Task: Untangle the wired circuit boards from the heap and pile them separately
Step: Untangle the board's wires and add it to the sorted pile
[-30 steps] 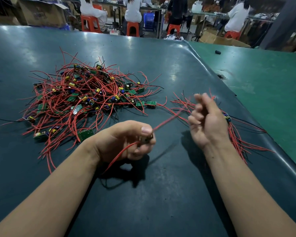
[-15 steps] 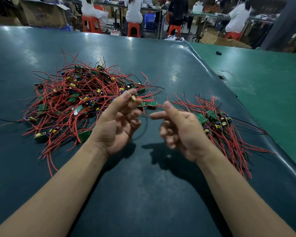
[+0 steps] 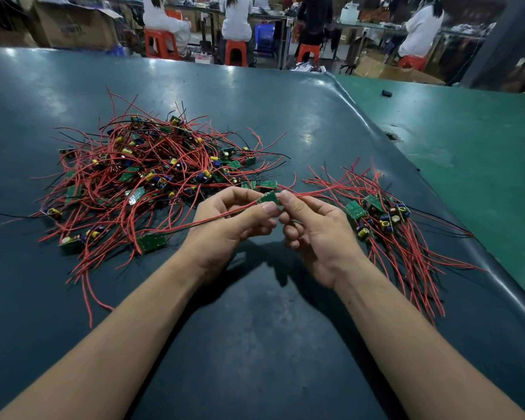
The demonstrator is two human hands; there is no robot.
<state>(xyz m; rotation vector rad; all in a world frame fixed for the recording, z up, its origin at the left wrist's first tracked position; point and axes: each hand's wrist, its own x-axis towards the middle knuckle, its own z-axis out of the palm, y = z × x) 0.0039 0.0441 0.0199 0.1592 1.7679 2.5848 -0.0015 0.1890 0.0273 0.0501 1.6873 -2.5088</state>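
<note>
Both hands (image 3: pixel 225 225) (image 3: pixel 315 228) pinch circuit board (image 3: pixel 268 197).

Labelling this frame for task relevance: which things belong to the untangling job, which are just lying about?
Job:
- tangled heap of red-wired circuit boards
- sorted pile on the right
- small green board, pinched between both hands: left hand, right hand

Lying about:
- small black object on the green table
- cardboard box
- orange stools

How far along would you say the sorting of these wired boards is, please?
Done: a small sorted pile lies to the right. In hand: the left hand and right hand pinch one green board between them, its red wires trailing both ways. Left: the far larger tangled heap, so most remains.
</note>
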